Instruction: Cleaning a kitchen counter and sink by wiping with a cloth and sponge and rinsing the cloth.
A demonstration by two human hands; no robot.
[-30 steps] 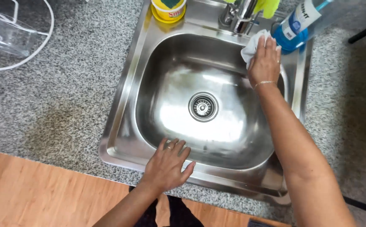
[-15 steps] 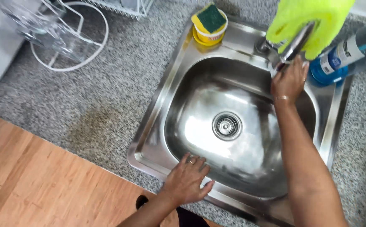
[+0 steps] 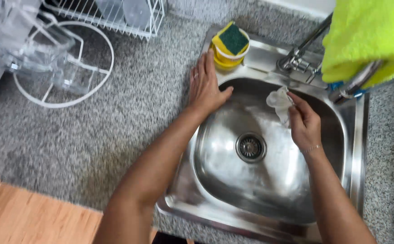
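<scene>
My left hand (image 3: pixel 206 88) lies flat, fingers apart, on the far left corner of the steel sink (image 3: pixel 183 180), just below a yellow tub (image 3: pixel 226 56) with a green-and-yellow sponge (image 3: pixel 233 38) on top. My right hand (image 3: pixel 304 122) pinches a small crumpled white wipe (image 3: pixel 279 103) against the sink's back wall, below the tap (image 3: pixel 298 56). The round drain (image 3: pixel 250 147) sits in the middle of the basin, between my two forearms.
A bright yellow-green cloth (image 3: pixel 368 38) hangs over the tap spout at the top right. A white wire dish rack (image 3: pixel 115 16) and a round wire stand with clear glassware (image 3: pixel 47 58) sit on the grey speckled counter (image 3: pixel 115 126). Wooden floor (image 3: pixel 25 217) shows bottom left.
My left hand has left the sink's near rim and moved up to the far left corner. My right hand dropped from the tap to the back wall. The view moved closer.
</scene>
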